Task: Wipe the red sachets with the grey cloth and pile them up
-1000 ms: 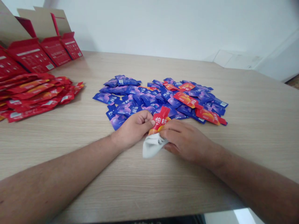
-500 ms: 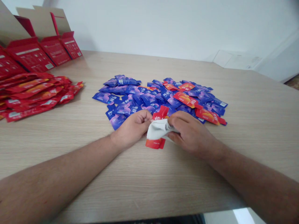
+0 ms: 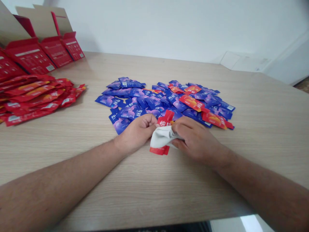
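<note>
My left hand (image 3: 142, 129) is closed, its fingertips pinching the left edge of a red-orange sachet (image 3: 165, 120) with white lettering. In my right hand (image 3: 193, 137) is a bunched whitish cloth (image 3: 162, 137), lying across the front of that sachet and hiding its middle. The sachet's top tab and bottom edge show above and below the cloth. Just beyond both hands spreads a pile of blue-purple sachets (image 3: 149, 102), with several red-orange sachets (image 3: 193, 102) on its right part.
At the left lies a heap of red sachets (image 3: 33, 96). Behind it stand red cardboard boxes (image 3: 29, 56) with raised flaps. A white wall (image 3: 156, 32) borders the wooden table (image 3: 145, 190) at the back; a flat whitish panel (image 3: 243, 62) is at the back right.
My right hand and the cloth have shifted slightly left and down over the red-orange sachet. My left hand keeps its grip in nearly the same place.
</note>
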Demonstrator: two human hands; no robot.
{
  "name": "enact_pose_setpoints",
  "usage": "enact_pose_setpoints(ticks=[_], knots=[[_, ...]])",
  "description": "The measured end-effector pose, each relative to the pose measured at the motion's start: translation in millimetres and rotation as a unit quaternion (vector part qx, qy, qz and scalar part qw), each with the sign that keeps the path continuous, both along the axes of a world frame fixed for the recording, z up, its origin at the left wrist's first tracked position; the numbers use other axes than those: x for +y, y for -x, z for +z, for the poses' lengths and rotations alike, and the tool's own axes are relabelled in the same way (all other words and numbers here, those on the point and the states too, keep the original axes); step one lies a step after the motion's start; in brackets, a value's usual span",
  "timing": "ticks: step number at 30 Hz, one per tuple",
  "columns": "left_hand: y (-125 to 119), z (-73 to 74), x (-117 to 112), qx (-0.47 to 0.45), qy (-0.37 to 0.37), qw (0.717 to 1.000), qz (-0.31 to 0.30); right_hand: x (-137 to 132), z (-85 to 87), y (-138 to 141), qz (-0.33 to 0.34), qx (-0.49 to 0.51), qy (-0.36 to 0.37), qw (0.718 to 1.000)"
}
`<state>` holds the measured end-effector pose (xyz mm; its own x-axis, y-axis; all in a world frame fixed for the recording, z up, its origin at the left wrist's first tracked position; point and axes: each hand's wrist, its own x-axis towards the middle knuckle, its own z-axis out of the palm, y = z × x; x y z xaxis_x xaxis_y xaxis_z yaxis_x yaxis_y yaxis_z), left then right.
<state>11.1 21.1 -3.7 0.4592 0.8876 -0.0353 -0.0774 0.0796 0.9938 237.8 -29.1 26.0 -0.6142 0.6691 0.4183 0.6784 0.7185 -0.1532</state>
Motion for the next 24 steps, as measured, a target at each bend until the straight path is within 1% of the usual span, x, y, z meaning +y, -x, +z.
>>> enact_pose_setpoints(ticks=[2,3,4,5,9,10,11,14,16,17,18,21,22,23,24], knots=[[0.1,0.2,-0.6,-0.007,0.008,1.000,-0.007,-2.6,0.1,3.5,0.065,-0.025,0.014,0.997],[0.1,0.4,-0.9,-0.011,0.010,1.000,-0.009,-3.8,0.1,4.8,0.089,-0.035,0.017,0.995],[0.1,0.6,-1.0,-0.013,0.011,1.000,-0.011,-4.4,0.2,5.4,0.100,-0.039,0.016,0.994],[0.0,0.7,-1.1,-0.012,0.010,1.000,-0.009,-4.4,0.2,4.9,0.094,-0.037,0.013,0.995],[-0.5,0.3,-0.1,-0.004,0.000,1.000,-0.001,0.0,0.2,-1.7,-0.014,0.003,-0.004,1.000],[-0.5,0.0,0.2,-0.003,0.000,1.000,-0.001,0.6,0.3,-2.3,-0.024,0.008,-0.005,1.000],[-0.3,-0.2,0.4,-0.003,0.000,1.000,-0.002,0.6,0.4,-2.0,-0.018,0.007,-0.004,1.000],[0.4,-0.1,0.2,-0.001,0.000,1.000,-0.011,-2.5,1.2,2.8,0.064,-0.023,0.015,0.998],[0.4,0.6,-0.4,0.000,0.000,1.000,-0.015,-4.5,1.9,4.9,0.096,-0.041,0.020,0.994],[0.2,1.0,-0.6,0.000,0.000,1.000,-0.014,-4.6,2.2,4.7,0.092,-0.042,0.015,0.995],[-0.1,1.3,-0.8,0.000,0.001,1.000,-0.010,-4.1,2.3,3.7,0.074,-0.033,0.006,0.997],[-0.9,1.8,-0.8,-0.003,0.001,1.000,-0.001,-0.9,2.0,-0.9,-0.013,0.003,-0.016,1.000],[-0.9,1.7,-0.6,-0.002,0.001,1.000,-0.001,-0.3,1.8,-1.6,-0.029,0.010,-0.016,0.999],[-0.8,1.6,-0.4,-0.001,0.001,1.000,-0.002,-0.4,1.5,-1.3,-0.028,0.011,-0.012,0.999],[-0.6,1.3,-0.2,0.001,0.002,1.000,-0.004,-1.1,1.3,-0.3,-0.010,0.005,-0.006,1.000]])
